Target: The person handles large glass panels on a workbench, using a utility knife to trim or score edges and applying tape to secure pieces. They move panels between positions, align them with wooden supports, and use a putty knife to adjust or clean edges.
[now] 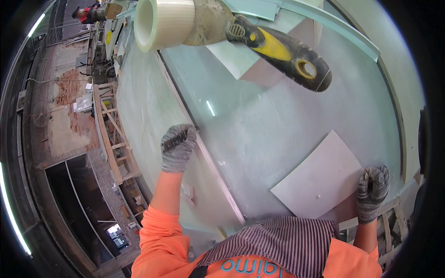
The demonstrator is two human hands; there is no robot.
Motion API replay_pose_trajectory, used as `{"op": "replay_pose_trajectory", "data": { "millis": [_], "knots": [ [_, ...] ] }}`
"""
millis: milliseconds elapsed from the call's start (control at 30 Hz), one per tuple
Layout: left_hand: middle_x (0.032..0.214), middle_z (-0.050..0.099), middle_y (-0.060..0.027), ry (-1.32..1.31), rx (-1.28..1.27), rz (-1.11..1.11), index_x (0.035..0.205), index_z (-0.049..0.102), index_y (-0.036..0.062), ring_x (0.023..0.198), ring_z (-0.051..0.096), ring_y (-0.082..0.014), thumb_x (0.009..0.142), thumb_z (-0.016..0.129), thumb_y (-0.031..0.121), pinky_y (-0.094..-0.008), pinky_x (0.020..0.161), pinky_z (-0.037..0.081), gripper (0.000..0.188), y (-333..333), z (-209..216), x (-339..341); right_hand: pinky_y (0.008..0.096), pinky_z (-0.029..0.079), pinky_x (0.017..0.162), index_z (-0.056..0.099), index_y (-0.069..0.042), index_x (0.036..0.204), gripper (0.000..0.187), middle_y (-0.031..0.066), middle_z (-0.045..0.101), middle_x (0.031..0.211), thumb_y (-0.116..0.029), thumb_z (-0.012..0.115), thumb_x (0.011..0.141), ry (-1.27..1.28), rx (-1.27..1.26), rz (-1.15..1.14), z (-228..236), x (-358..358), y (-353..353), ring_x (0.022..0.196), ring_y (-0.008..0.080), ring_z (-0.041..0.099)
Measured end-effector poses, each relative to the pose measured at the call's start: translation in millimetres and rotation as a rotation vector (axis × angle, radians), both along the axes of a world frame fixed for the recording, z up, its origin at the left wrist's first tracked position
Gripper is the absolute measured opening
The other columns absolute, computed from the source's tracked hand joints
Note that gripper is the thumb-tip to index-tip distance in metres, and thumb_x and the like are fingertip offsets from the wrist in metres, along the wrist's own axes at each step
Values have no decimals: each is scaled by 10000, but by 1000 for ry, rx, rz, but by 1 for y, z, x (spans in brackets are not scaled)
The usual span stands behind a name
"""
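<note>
My left hand [178, 147], in a grey knit glove, is closed above a long straight strip [204, 150] on the pale work surface [259, 125]. Something dark shows across its fingers; whether that is a held item or the glove's soiled part is unclear. My right hand [372, 192], gloved alike, has its fingers curled together beside the right corner of a white flat sheet [317, 176]. Whether it pinches that corner cannot be made out. A putty knife [282, 51] with a black and yellow handle appears large at the top, its blade against a roll of whitish tape [164, 23].
Behind the putty knife sits a pale box-like piece [259, 69]. Long pale strips [338, 30] run along the far right. A wooden frame [111, 134] stands left of the work surface, before a worn brick wall [69, 116]. Another person [88, 14] is far off at upper left.
</note>
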State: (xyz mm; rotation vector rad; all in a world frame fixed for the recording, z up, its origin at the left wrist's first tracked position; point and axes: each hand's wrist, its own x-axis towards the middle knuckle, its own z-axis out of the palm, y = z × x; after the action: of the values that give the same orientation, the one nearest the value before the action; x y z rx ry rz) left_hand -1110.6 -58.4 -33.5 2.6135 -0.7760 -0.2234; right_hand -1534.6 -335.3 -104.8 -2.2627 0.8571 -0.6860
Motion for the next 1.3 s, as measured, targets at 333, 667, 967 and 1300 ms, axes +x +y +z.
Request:
{"op": "replay_pose_trajectory", "data": {
  "millis": [333, 667, 967, 1300],
  "knots": [
    [789, 668, -97, -20, 193, 96, 861, 706, 82, 746, 659, -244, 865, 683, 226, -347, 695, 526, 146, 19, 3, -65, 386, 463, 689, 603, -48, 913, 138, 116, 589, 839, 13, 653, 799, 9, -67, 15, 4, 5, -1, 750, 290, 553],
    [763, 644, -84, 42, 26, -51, 871, 700, 84, 706, 629, -212, 876, 687, 235, -334, 651, 508, 152, 48, 4, -116, 344, 489, 693, 625, -57, 908, 143, 100, 600, 840, 8, 674, 790, -58, -85, 6, 1, 5, -3, 745, 256, 585],
    [769, 658, -79, 233, 75, -20, 863, 700, 75, 733, 647, -238, 836, 680, 127, -345, 664, 521, 62, 49, 28, -209, 362, 509, 723, 637, -61, 907, 145, 97, 643, 868, -21, 712, 790, -89, -107, 10, 1, 5, -3, 775, 267, 618],
    [816, 653, -113, 80, 257, -396, 889, 653, 33, 716, 636, -212, 890, 645, 170, -322, 645, 512, 137, 96, 25, -243, 335, 514, 725, 651, -51, 904, 134, 105, 631, 851, -47, 716, 787, -73, -68, -9, 8, 9, -1, 765, 264, 624]
  ]
}}
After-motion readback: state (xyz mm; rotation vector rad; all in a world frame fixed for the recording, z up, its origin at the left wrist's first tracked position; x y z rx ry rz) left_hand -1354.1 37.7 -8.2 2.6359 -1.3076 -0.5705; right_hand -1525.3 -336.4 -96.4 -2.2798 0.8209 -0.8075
